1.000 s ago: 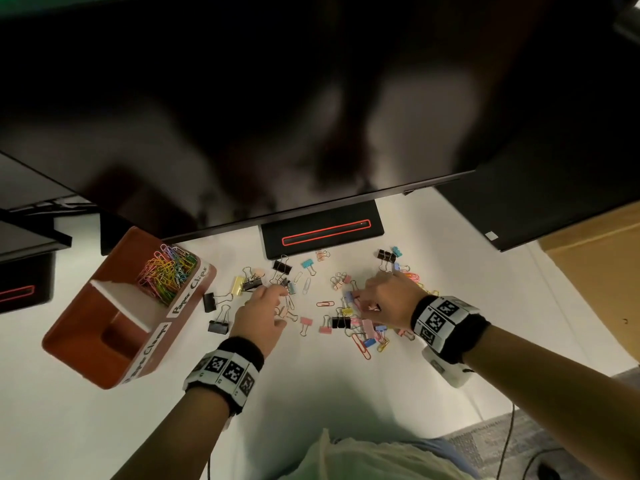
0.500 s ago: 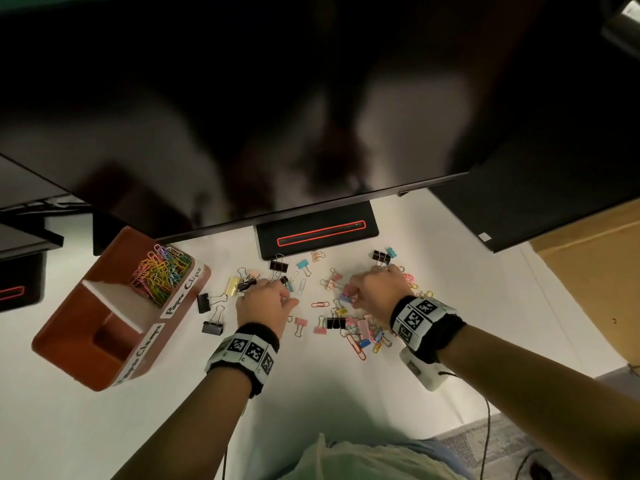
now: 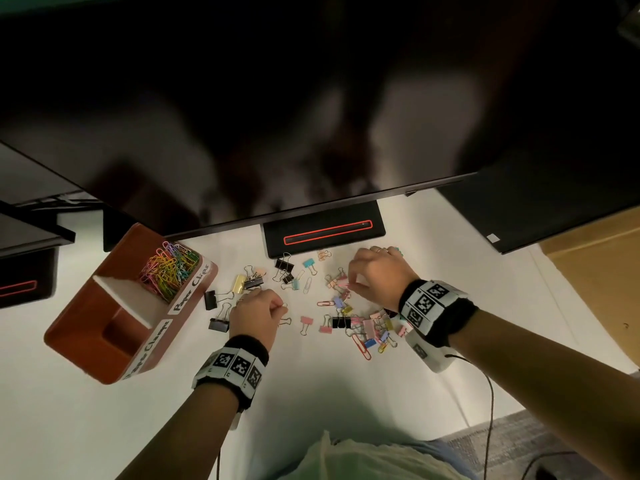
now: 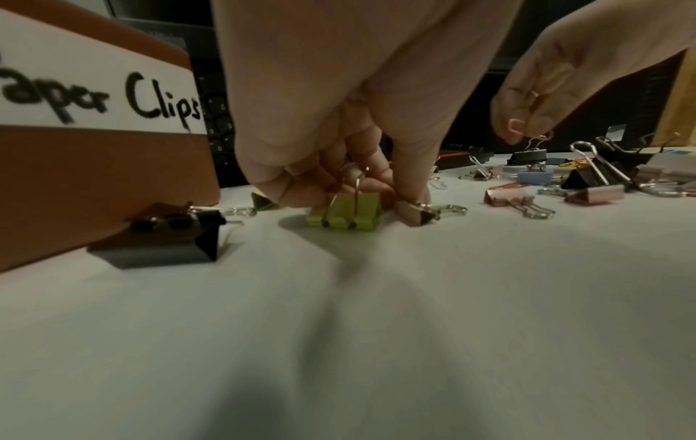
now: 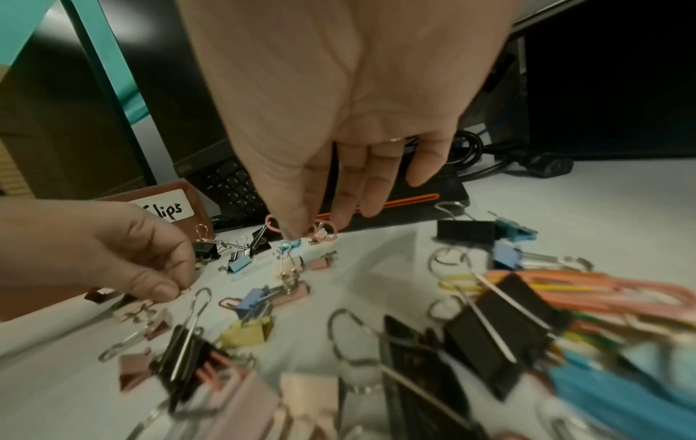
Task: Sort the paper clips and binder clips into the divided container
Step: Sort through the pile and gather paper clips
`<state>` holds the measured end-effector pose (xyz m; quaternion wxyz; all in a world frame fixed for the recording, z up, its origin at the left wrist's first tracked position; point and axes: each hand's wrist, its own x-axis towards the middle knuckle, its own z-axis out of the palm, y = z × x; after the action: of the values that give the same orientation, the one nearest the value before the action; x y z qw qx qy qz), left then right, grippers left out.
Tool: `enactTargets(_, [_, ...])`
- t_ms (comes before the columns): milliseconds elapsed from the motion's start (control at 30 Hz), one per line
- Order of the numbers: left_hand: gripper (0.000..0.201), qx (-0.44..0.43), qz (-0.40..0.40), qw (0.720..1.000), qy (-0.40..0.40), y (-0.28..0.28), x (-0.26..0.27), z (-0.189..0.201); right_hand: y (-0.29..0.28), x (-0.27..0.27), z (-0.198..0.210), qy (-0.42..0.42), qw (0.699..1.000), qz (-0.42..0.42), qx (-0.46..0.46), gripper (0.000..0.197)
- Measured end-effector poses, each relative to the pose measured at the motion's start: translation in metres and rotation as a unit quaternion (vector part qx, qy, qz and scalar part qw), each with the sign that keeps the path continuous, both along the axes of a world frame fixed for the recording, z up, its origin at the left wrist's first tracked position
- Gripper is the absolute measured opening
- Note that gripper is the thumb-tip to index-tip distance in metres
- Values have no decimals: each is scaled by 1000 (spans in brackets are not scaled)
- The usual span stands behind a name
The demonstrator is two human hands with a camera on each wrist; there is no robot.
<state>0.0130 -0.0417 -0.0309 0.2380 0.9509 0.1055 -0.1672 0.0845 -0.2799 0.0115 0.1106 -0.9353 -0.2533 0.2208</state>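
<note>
left fingers (image 4: 410, 190): curled down onto the white desk (image 3: 346, 393), tips pinching the wire handles of small binder clips; a yellow-green binder clip (image 4: 346, 213) sits right under them with its handles up between the fingers, a rose-gold one (image 4: 414, 213) touches the thumb tip
left hand (image 3: 254, 318): knuckles up, low on the desk, just right of the container
right fingers (image 5: 301, 220): thumb and forefinger pinch a pink paper clip (image 5: 272, 224); other 3 fingers hang straight, loose
right hand (image 3: 375, 275): raised just above the scatter, near the monitor stand (image 3: 325, 233)
scatter (image 3: 349, 320): mixed binder clips and paper clips lie loose, mostly between and under the 2 hands
container (image 3: 86, 327): brown, 2 sections; far one labelled "Paper Clips" holds a coloured paper clip heap (image 3: 169, 271); near one looks empty
step: pick phase, both hands gathering, nothing in transit
progress: probably early; binder section unfilled
next, left: lift, short carry left to the near section; grip on thin wire may slip
next, right: cross over the left hand to the far section, drop clear of the divider
</note>
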Motion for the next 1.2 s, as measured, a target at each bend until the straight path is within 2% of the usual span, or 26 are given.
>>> enactTargets(133, [9, 18, -31, 999, -6, -1, -1, 2, 17, 9, -8, 33, 998, 42, 35, 14])
enactTargets(233, [8, -9, -49, 999, -8, -3, 1, 4, 20, 5, -16, 71, 995, 65, 36, 15])
enactTargets(400, [18, -63, -83, 995, -7, -14, 9, 7, 6, -11, -19, 103, 989, 39, 99, 13])
enactTargets(600, [20, -33, -166, 985, 27, -39, 19, 6, -10, 0, -17, 80, 995, 6, 66, 12])
enactTargets(833, [12, 10, -188, 982, 25, -50, 22, 7, 6, -4, -21, 71, 996, 14, 49, 14])
enactTargets(1000, [10, 5, -192, 981, 10, -48, 19, 6, 6, -4, -25, 106, 993, -17, 57, 11])
enactTargets(1133, [6, -19, -197, 980, 8, -41, 14, 8, -4, 0, -21, 123, 989, -30, 79, 6])
enactTargets(1200, [1, -55, -176, 983, 11, -34, 11, 6, -12, 1, -19, 119, 986, -54, 108, 7])
